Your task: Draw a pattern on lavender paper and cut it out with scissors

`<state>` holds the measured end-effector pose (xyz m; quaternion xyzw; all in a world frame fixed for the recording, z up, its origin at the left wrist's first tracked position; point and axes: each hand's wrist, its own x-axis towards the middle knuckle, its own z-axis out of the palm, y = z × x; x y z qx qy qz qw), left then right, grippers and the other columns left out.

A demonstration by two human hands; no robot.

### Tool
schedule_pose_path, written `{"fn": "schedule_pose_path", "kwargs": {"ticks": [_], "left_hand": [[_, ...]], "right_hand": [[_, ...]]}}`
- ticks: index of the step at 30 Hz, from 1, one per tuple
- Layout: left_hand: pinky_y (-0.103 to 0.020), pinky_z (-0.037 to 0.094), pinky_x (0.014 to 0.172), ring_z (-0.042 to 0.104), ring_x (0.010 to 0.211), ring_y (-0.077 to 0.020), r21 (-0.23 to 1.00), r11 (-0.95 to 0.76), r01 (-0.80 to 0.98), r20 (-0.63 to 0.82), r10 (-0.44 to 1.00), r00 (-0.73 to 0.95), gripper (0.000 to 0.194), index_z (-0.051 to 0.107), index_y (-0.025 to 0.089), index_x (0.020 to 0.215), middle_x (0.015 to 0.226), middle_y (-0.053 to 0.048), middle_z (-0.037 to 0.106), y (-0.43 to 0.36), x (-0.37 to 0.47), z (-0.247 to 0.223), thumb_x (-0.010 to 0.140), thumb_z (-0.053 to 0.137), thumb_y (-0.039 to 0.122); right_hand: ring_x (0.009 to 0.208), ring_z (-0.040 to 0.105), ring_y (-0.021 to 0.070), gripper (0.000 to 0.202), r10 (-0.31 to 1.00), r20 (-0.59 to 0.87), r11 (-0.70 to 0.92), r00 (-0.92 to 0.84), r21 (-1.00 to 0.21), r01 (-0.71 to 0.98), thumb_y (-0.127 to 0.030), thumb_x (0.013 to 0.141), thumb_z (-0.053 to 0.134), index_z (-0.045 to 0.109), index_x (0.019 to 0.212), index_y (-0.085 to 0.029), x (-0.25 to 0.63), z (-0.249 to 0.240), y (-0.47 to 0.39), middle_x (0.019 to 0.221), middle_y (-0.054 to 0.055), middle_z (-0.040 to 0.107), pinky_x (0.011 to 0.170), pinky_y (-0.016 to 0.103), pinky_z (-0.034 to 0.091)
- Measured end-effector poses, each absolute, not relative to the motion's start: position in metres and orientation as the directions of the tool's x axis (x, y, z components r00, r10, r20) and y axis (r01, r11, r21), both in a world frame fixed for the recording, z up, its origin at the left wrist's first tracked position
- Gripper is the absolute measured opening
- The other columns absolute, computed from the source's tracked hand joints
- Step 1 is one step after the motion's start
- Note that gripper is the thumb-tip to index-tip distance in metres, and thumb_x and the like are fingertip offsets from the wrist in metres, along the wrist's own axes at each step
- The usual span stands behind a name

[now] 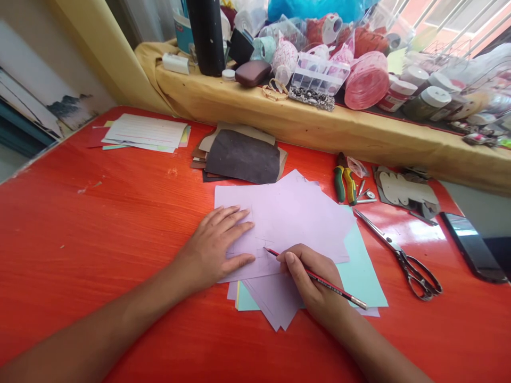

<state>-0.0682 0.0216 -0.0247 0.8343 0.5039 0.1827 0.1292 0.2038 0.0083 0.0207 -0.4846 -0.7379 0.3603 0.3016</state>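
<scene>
Left hand [219, 242] splayed on lilac paper [295, 213], right hand [318, 292] pinching pencil [331, 286] — white-lidded jar [423, 108], contents dark

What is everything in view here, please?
Glossy table: 1, red, foreground
Paper sheets: several, lilac and mint, centre
Slim pencil: 1, red-black, over top sheet
Lined papers: several, white, far left
Flat sheets: several, charcoal and brown, behind paper
Metal pliers: 1, green-yellow, beyond paper
Metal pieces: several, silver, beside pliers
Metal scissors: 1, silver, paper's right
Flat cutouts: several, beige and grey, beyond scissors
Flat phone: 1, black, far right
Tall cylinder: 1, black, on yellow ledge
Assorted jumble: many, multicoloured, along ledge
Left hand: 1, on top sheet
Right hand: 1, around pencil
</scene>
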Motion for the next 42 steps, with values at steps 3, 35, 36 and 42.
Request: {"fn": "schedule_pose_path", "kwargs": {"ticks": [3, 35, 36, 42], "left_hand": [[-0.061, 0.033, 0.135, 0.044, 0.163, -0.0356, 0.4, -0.459, 0.794, 0.172, 0.888, 0.427, 0.063, 0.067, 0.026, 0.152, 0.173, -0.009, 0.055, 0.0217, -0.0684, -0.024, 0.104, 0.068, 0.066], [-0.061, 0.031, 0.137, 0.044, 0.163, -0.0363, 0.429, -0.442, 0.788, 0.162, 0.896, 0.414, 0.06, 0.067, 0.029, 0.153, 0.173, -0.008, 0.055, 0.0212, -0.068, -0.025, 0.103, 0.07, 0.063], [-0.061, 0.031, 0.137, 0.044, 0.163, -0.0363, 0.428, -0.443, 0.787, 0.162, 0.895, 0.416, 0.061, 0.067, 0.029, 0.153, 0.173, -0.008, 0.055, 0.0214, -0.0682, -0.0248, 0.103, 0.069, 0.063], [-0.061, 0.031, 0.137, 0.044, 0.163, -0.0363, 0.422, -0.443, 0.791, 0.153, 0.895, 0.419, 0.062, 0.067, 0.027, 0.153, 0.174, -0.009, 0.055, 0.0217, -0.0681, -0.0233, 0.104, 0.068, 0.065]], "right_hand": [[0.064, 0.067, 0.0181, 0.033, 0.929, 0.099, 0.279, -0.357, -0.821, 0.498, -0.028, 0.114, 0.053, 0.075, 0.09, -0.025, 0.2036, 0.0204, 0.0087, 0.075, 0.001, 0.074, 0.059, 0.028, 0.049], [0.067, 0.071, 0.0196, 0.032, 0.957, 0.091, 0.216, -0.274, -0.855, 0.471, -0.033, 0.115, 0.055, 0.077, 0.092, -0.025, 0.203, 0.0199, 0.0099, 0.075, 0.001, 0.077, 0.063, 0.028, 0.054], [0.067, 0.071, 0.0194, 0.032, 0.957, 0.091, 0.216, -0.274, -0.854, 0.473, -0.033, 0.114, 0.055, 0.077, 0.093, -0.025, 0.2028, 0.0202, 0.0102, 0.075, 0.001, 0.078, 0.063, 0.028, 0.054], [0.066, 0.071, 0.0195, 0.032, 0.957, 0.095, 0.222, -0.275, -0.85, 0.478, -0.032, 0.114, 0.055, 0.077, 0.092, -0.025, 0.2018, 0.021, 0.0106, 0.075, 0.002, 0.078, 0.063, 0.028, 0.054]]}}
